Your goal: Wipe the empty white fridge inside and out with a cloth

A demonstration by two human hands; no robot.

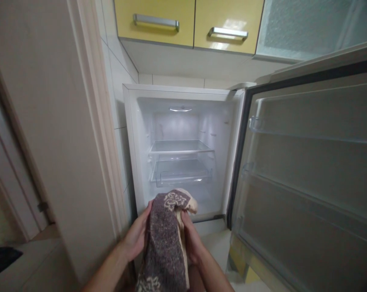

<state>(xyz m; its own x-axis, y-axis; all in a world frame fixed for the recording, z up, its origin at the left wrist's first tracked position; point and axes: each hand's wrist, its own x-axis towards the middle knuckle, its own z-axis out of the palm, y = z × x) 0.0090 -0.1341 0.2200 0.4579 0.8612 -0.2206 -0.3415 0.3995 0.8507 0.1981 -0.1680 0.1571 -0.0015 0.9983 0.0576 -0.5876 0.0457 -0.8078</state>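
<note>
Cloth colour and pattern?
The cloth is purplish grey with cream squiggles, best seen in the head view.

Kitchen, open fridge (pixel 177 127), wall cabinets (pixel 201 20) (yellow)

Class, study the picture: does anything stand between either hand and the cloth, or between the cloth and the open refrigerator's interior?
Nothing visible does. The left hand and right hand both hold the cloth; the refrigerator stands open beyond it, its door swung aside to the right.

L hand (pixel 138 235) & R hand (pixel 192 239) gripping brown cloth (pixel 167 239), open fridge (pixel 183 92) ahead, 2 yellow cupbd drs (pixel 186 20) above
</note>
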